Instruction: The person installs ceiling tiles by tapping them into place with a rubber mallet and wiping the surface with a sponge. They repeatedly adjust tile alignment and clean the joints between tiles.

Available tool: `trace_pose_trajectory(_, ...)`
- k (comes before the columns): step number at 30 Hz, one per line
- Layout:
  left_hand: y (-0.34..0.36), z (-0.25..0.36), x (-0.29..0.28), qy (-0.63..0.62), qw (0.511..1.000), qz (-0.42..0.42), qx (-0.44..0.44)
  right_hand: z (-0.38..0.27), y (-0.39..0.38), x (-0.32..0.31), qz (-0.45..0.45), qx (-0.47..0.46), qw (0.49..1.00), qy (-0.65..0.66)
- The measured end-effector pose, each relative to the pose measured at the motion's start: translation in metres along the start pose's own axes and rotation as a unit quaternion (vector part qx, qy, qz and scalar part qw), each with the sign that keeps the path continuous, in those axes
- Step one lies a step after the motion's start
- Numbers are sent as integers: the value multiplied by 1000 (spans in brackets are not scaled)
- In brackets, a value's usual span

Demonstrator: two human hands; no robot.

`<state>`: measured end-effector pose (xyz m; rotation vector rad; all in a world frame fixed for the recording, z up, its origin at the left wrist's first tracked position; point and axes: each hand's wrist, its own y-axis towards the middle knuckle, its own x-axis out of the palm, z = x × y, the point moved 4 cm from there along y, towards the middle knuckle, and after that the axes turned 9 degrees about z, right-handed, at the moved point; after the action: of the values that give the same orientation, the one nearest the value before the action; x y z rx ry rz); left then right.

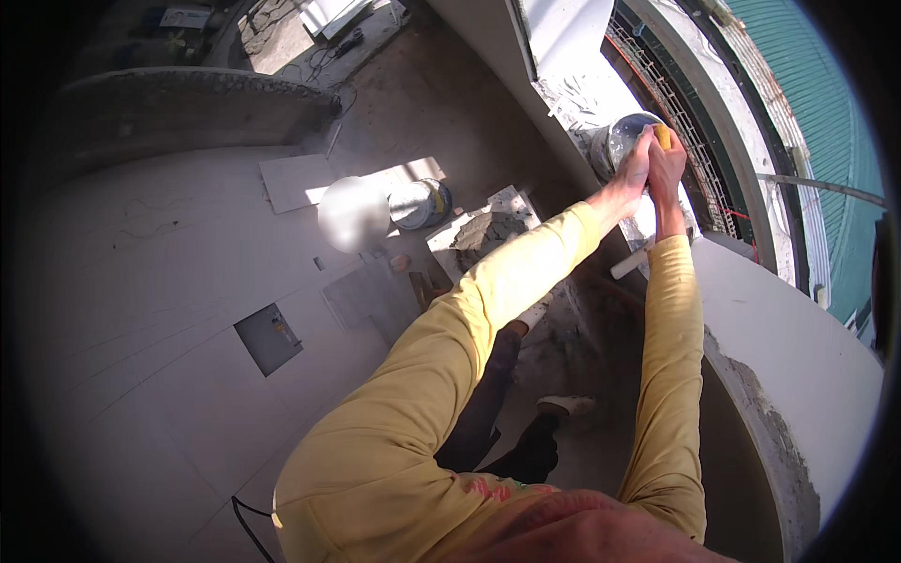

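My two hands are together over a bucket (pixel 618 143) on the white window ledge (pixel 591 89) at the upper right. In my right hand (pixel 668 167) is a small yellow-orange object (pixel 663 137), closed in by the fingers; its exact kind is hard to make out. My left hand (pixel 634 171) presses against the right one with its fingers closed, and what it grips is hidden. Both arms are stretched out in yellow sleeves. Just below the hands, a white cylindrical thing (pixel 631 263) lies at the ledge.
Left of my arm, a board (pixel 446 246) carries grey mortar (pixel 490 230). Another bucket (pixel 413 205) stands near a pale round shape (pixel 353 214). A pale wall with a square opening (pixel 268 340) fills the left. Beyond the ledge are netting and a green corrugated surface (pixel 807 103).
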<state>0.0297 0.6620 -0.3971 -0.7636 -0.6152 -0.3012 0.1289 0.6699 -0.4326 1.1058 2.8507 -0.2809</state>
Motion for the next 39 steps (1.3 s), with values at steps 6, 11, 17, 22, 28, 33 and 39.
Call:
trace_pose_trajectory(6,-69,29,-53,170,984,28,-44,-12,43,-4,117,65,979,-157)
trace_pose_trajectory(11,-114,-4,-132,270,951,120,-87,-1,41,11,78,109,975,-180)
trace_pose_trajectory(17,-154,-23,-164,303,932,150,-131,-26,28,19,101,40,965,-238)
trace_pose_trajectory(22,-158,-5,-97,251,959,60,-114,-80,-34,-44,76,48,992,-89)
trace_pose_trajectory(28,-251,-17,16,21,942,-63,-329,-177,-287,-120,33,23,974,-225)
trace_pose_trajectory(33,-362,-115,13,191,896,-105,-387,-248,-460,-249,53,-71,884,-459)
trace_pose_trajectory(39,-516,-139,110,295,865,-235,-331,-277,-599,-345,-18,-145,823,-548)
